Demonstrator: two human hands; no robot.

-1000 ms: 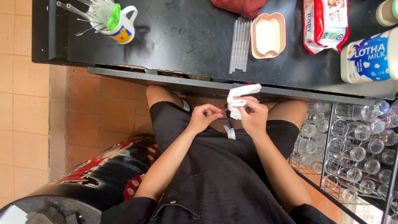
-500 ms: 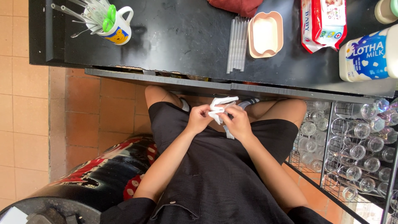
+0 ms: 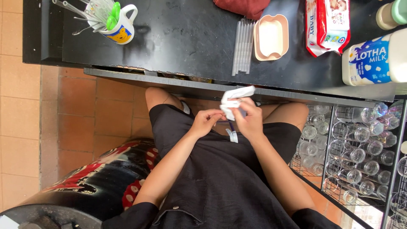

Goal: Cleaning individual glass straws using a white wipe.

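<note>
Black counter (image 3: pixel 178 46) spans the far side. On it, left to right: mug (image 3: pixel 119 29) stuffed with clear utensils, row of clear straws (image 3: pixel 243 46), pink tray (image 3: pixel 271 37), red cloth (image 3: pixel 243 6) at far edge, wipes pack (image 3: pixel 327 24), milk bottle (image 3: pixel 375 59), small bottle (image 3: pixel 392 14) far right.

A crumpled white wipe (image 3: pixel 234 101), bunched and folded, is held above the lap just below the black counter's (image 3: pixel 178 38) front edge, one corner sticking up toward the edge. A small white-and-purple strip (image 3: pixel 232 133) hangs below it.
</note>
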